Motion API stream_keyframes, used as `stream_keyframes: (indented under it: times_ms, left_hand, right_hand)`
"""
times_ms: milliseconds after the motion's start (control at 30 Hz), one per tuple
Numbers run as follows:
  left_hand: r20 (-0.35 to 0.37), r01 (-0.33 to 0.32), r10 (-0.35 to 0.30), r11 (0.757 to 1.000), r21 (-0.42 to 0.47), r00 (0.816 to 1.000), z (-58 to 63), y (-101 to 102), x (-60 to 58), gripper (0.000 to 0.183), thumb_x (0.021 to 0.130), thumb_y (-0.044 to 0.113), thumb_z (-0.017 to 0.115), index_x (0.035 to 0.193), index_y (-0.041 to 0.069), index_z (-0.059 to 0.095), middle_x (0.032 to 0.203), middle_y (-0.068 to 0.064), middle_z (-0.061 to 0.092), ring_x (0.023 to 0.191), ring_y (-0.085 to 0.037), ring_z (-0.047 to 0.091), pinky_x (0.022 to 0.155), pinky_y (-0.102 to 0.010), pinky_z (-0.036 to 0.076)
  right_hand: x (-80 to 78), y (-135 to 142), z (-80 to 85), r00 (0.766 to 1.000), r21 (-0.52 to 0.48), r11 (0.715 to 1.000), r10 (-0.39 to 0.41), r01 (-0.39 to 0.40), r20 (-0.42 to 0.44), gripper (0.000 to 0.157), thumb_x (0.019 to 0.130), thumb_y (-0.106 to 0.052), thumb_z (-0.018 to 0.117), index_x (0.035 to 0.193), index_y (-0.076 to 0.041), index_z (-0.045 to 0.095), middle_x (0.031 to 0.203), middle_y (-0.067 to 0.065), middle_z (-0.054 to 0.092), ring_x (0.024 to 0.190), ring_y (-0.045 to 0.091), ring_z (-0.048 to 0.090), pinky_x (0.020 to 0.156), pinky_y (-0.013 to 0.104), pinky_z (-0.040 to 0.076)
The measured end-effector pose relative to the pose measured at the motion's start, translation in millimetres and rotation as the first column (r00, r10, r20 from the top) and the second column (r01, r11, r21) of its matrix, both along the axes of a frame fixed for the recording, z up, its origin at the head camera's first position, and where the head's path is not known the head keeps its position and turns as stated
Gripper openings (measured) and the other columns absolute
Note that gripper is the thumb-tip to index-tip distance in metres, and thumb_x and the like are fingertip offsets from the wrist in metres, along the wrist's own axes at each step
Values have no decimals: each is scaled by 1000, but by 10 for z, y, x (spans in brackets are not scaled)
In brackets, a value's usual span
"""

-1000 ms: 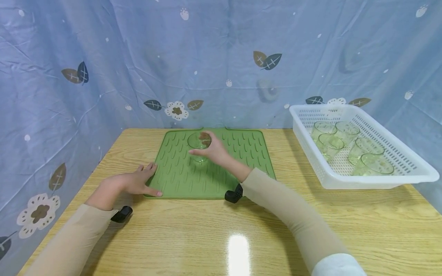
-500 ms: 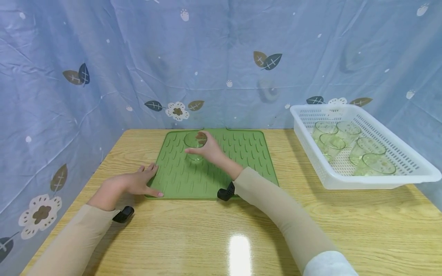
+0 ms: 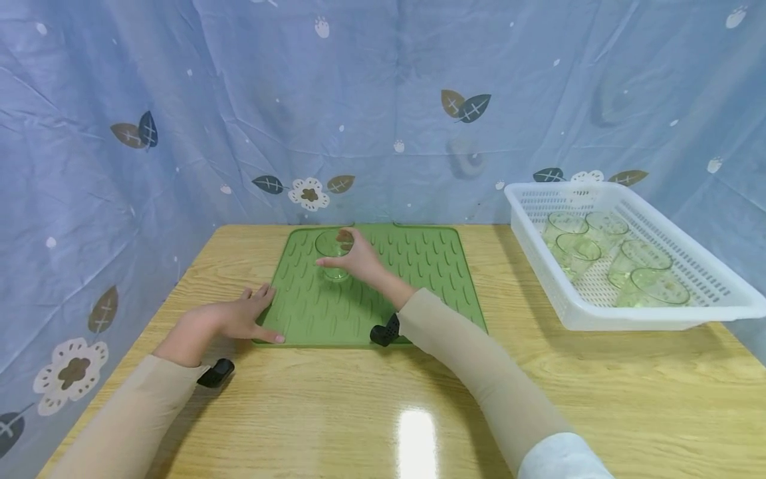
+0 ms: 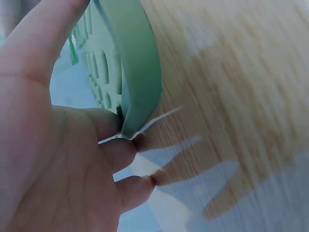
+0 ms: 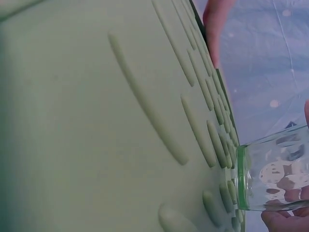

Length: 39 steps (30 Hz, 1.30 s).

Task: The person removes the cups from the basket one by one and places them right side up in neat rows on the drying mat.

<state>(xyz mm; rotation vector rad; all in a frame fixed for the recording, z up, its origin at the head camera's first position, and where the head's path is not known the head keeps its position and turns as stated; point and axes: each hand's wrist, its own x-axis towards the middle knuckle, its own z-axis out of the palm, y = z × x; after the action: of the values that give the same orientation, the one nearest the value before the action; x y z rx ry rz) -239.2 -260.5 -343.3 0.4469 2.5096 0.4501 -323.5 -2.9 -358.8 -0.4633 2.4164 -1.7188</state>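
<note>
My right hand (image 3: pixel 363 262) holds a clear glass tumbler (image 3: pixel 329 247) around its side, thumb in front and fingers behind. The glass is upright over the left back part of a green ridged drying mat (image 3: pixel 427 283). In the right wrist view, the thick base of the tumbler (image 5: pixel 243 176) is right at the mat's ridges. My left hand (image 3: pixel 242 317) lies spread at the mat's left front corner, its thumb along the front edge. The left wrist view has its fingertips (image 4: pixel 126 152) at the raised rim of the mat (image 4: pixel 140 63).
A white perforated plastic basket (image 3: pixel 541 279) stands on the right side of the wooden table (image 3: pixel 335 406), with several clear glasses (image 3: pixel 577 256) inside. A blue patterned cloth (image 3: pixel 383 106) hangs behind the table and along its sides.
My right hand has shifted a little to the left over the mat with the tumbler in its grip. The left hand stays at the mat's corner.
</note>
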Motion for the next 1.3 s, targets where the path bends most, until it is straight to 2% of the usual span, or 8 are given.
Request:
stream_keyframes:
  times_ms: [233,633,967,1300]
  left_hand:
    - [-7,-4,4,1000,7,1000,2,10,21,120,91,53,75,158,-14,2,161,-40,-8,144,-63,-11,108,-81,9]
    - [-5,1,-1,1000,-13,1000,7,8,-12,122,90,57,74,158,-13,2,161,-39,-9,143,-63,-11,108,-81,9]
    - [3,-5,5,1000,-22,1000,-12,13,-23,121,90,57,73,159,-12,2,162,-39,-9,143,-64,-11,107,-81,9]
    - [5,-11,12,1000,-28,1000,25,26,11,120,91,55,74,159,-12,2,161,-39,-9,143,-63,-12,108,-81,8]
  right_hand:
    - [-43,-38,-44,1000,-4,1000,-16,16,1,97,85,-28,88,159,-4,29,154,10,48,142,31,45,110,44,44]
    - [-103,-90,-79,1000,-33,999,-13,13,-7,97,86,-24,87,160,-5,28,155,13,45,143,31,43,110,45,45]
    - [-102,-120,-89,1000,-35,999,-23,23,-5,95,86,-27,87,159,-6,30,154,12,46,141,30,45,107,45,47]
    - [-92,-152,-94,1000,-36,999,-2,2,-12,93,88,-27,85,160,-6,29,155,12,45,141,31,45,108,45,46]
